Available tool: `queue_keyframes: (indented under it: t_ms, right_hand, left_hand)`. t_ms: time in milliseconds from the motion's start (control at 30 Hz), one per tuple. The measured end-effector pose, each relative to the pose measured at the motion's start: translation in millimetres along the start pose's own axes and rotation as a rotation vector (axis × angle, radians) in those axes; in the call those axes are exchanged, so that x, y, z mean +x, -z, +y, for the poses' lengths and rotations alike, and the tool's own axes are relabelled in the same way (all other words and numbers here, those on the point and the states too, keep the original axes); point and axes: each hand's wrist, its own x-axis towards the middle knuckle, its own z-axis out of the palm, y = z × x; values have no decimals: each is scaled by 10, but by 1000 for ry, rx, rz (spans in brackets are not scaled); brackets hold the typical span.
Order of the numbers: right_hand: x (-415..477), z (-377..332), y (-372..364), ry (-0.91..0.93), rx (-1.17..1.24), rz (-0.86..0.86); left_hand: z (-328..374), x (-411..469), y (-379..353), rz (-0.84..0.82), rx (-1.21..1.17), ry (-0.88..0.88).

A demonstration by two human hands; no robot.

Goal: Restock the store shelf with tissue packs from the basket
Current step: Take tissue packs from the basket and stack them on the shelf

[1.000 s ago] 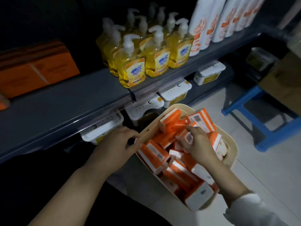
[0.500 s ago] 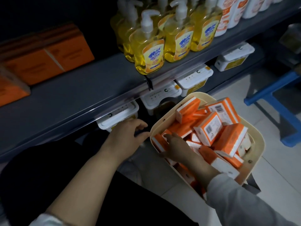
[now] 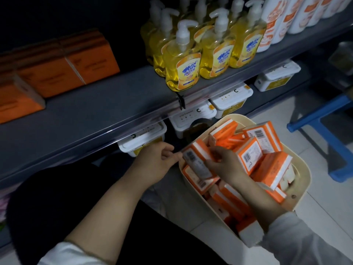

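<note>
**Beside a dark store shelf: a hand lifts a tissue pack in a basket**

Above and to the left of the basket, a long grey shelf [image 3: 95,115] crosses the view. The basket [image 3: 303,180] itself is cream plastic with rounded corners, and it sits low at the right on a pale tiled floor [image 3: 315,217]. On the shelf, far to the basket's left, stand large orange boxes [image 3: 57,73]. Directly above the basket are yellow pump bottles [image 3: 183,60], and up to its right stand white bottles [image 3: 275,22]. A blue stool [image 3: 324,127] stands to the basket's right. White tubs [image 3: 231,100] sit under the shelf edge, just behind the basket.

Orange and white tissue packs [image 3: 271,169] fill the basket in a loose heap, some showing barcodes. The right hand [image 3: 223,165] reaches in over the heap, its grip clamped on one tissue pack [image 3: 196,165] tilted up at the basket's left rim, barcode face showing. The left hand [image 3: 154,163] hovers just outside that left rim. Its grip is slack, with fingers lightly curled round nothing and fingertips just beside the raised pack's end. Whether they touch it cannot be told.
</note>
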Motion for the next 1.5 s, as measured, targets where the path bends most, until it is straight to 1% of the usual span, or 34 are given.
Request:
queue_keyframes:
  t_ms: [33,67,133,167,233,300,333,367,400,467,533,567,633,733,800,900,967,1067,1133,1200,1233,1367,1400,1433,1500]
  right_hand:
    - [-15,-55,33,106,25,57]
    - [-29,-132,64,244,23,107]
    - [-56,-288,85,539,-55,173]
    - [-70,-374,83,658,-112,201]
    - [-67,-485,48,797,-198,233]
    - [-21,-503,27,824,-244,207]
    - [10,-482,25,795,-260,189]
    - [45,-441,27,726,-250,170]
    - [81,-388,35,611,-203,168]
    - [181,-199,59,261,-53,239]
    - [280,52,78,-134,3,357]
    - [318,190,81,-269,7,403]
    - [366,419,65,-435,-9,435]
    - [398,623,-12,-576,-41,420]
    - [394,700,-82,-621,-72,424]
    - [369,784,-143,-600,-156,435]
    - [358,810,-103,-592,-104,485]
    - [326,774,4,-571,37,588]
    - [259,690,44,-494,119,660]
    - [173,542,87,-438,261,696]
    - [129,449,108,-433,379,679]
    - [3,-4,143,-410,1060,464]
    - [-18,-106,144,-383,1173,405]
    - [-39,-199,144,-350,1238,347]
    - [-87,-349,152,-286,1254,277]
  left_hand:
    - [26,7,12,-26,-118,75]
    - [65,6,25,-61,-288,161]
    - [130,12,56,-114,-610,332]
    - [133,25,71,-109,-717,386]
    - [102,46,95,-57,-852,425]
    - [63,57,103,5,-879,417]
    - [44,64,103,31,-856,402]
    - [30,69,97,56,-824,375]
    - [22,74,91,87,-792,344]
    - [1,81,86,149,-733,288]
    - [-42,100,77,168,-688,248]
    - [-58,109,71,165,-669,236]
    - [-76,121,61,165,-652,219]
    - [-82,133,48,158,-653,200]
    - [-66,132,47,148,-657,190]
    - [-53,125,50,137,-673,184]
    - [-49,121,50,124,-670,177]
    - [-52,141,41,123,-669,174]
    - [-52,158,31,117,-660,180]
    - [-57,176,13,114,-649,191]
    - [-62,179,9,111,-643,193]
    - [-63,136,14,115,-647,191]
    - [-63,120,19,122,-649,192]
    - [-74,108,26,134,-647,196]
    - [-95,81,48,175,-648,199]
